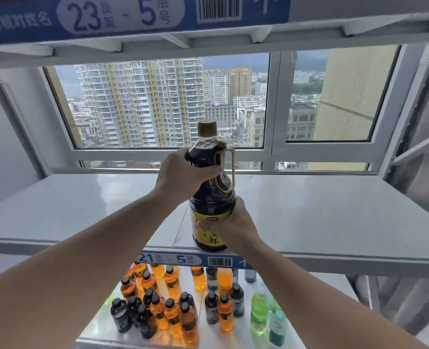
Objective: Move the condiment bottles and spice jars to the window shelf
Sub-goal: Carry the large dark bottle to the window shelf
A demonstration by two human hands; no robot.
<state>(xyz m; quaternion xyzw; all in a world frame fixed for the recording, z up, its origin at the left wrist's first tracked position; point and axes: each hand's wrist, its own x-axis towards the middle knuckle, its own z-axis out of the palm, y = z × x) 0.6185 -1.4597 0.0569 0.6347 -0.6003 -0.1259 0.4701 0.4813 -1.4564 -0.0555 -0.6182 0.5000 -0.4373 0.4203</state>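
Note:
A large dark soy sauce bottle point(212, 200) with a gold cap, a side handle and a yellow label stands upright at the front edge of the grey window shelf point(321, 210). My left hand point(183, 172) grips its shoulder just below the neck. My right hand point(229, 224) wraps around the lower body over the label. The window point(158, 104) lies behind the shelf.
On the lower shelf point(102, 326) stand several small bottles point(170, 306) of orange, dark and green liquid. A blue labelled shelf edge point(133, 18) hangs overhead. Metal uprights point(414, 122) stand at the right. The window shelf holds nothing else.

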